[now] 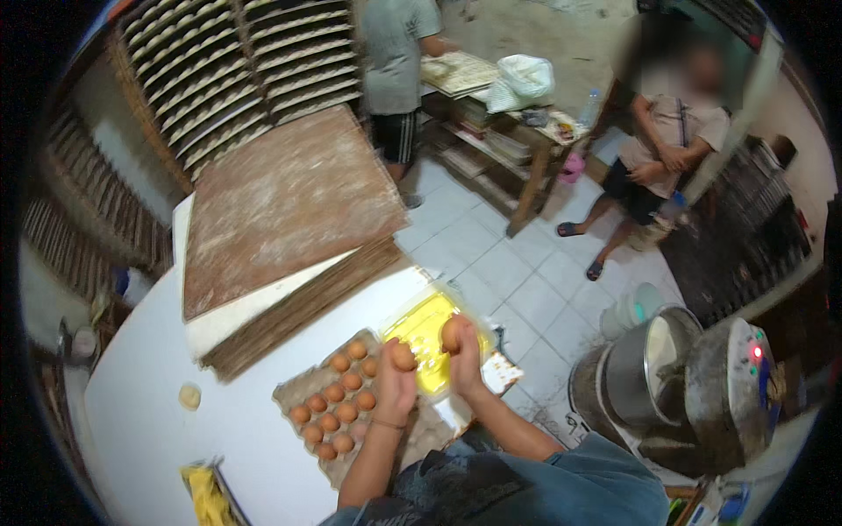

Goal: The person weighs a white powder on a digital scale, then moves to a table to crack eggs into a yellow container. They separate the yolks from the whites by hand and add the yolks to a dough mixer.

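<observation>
My left hand (397, 387) is closed round a brown egg (403, 356). Another brown egg (454, 333) sits in my right hand (467, 361), its fingers wrapped about it. Both eggs are held up over the near part of a rectangular clear tub (408, 307) with bright yellow contents (430, 323). To the left of the tub, a grey cardboard egg tray (289, 396) carries several brown eggs (347, 412). Part of the tray is hidden by my left forearm, and its near right cups hold no eggs that I can see.
A stack of floury boards (298, 210) stands on the white table (149, 351), near a dough lump (189, 396) and a yellow cloth (208, 497). A mixer (719, 394) stands at right. One person (399, 61) works by a wooden table; another (671, 140) sits. Racks (237, 70) hold dough pieces.
</observation>
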`<control>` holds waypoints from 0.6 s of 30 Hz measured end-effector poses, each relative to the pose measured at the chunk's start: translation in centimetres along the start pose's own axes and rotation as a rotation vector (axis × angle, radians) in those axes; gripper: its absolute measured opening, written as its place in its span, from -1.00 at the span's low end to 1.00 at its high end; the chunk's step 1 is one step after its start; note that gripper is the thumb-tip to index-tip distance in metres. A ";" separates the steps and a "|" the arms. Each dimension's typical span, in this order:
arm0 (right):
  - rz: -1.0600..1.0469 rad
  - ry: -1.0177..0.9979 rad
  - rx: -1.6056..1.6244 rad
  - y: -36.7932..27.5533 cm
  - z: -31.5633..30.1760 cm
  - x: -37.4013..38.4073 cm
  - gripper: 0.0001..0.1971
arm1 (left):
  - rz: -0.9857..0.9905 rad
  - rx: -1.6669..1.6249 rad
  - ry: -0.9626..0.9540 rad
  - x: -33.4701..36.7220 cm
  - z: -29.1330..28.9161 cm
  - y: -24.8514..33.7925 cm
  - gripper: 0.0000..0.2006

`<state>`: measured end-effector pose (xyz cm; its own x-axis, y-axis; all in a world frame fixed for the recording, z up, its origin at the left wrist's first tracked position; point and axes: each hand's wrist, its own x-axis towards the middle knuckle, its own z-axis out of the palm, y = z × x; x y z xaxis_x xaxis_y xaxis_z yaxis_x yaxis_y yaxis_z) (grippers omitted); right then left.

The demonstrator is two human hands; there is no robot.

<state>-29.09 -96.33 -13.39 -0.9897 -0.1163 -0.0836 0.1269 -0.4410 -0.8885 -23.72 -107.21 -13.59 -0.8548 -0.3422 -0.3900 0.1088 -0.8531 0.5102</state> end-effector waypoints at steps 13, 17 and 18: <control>-0.192 -0.125 -0.423 -0.4 2.4 -1.8 -0.60 | 0.017 0.017 0.058 -0.6 0.2 0.3 -0.76; -0.058 -0.153 -0.327 -1.2 3.0 -2.3 -0.62 | -0.044 -0.029 0.082 -0.2 -0.4 0.1 -0.75; -0.096 -0.067 -0.318 -1.2 2.6 -2.1 -0.62 | -0.072 -0.044 0.120 -0.5 0.0 0.1 -0.73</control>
<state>-27.01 -97.90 -10.94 -0.9882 -0.1504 0.0279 -0.0044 -0.1544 -0.9880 -23.28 -107.13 -13.32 -0.7944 -0.3217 -0.5151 0.0736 -0.8929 0.4441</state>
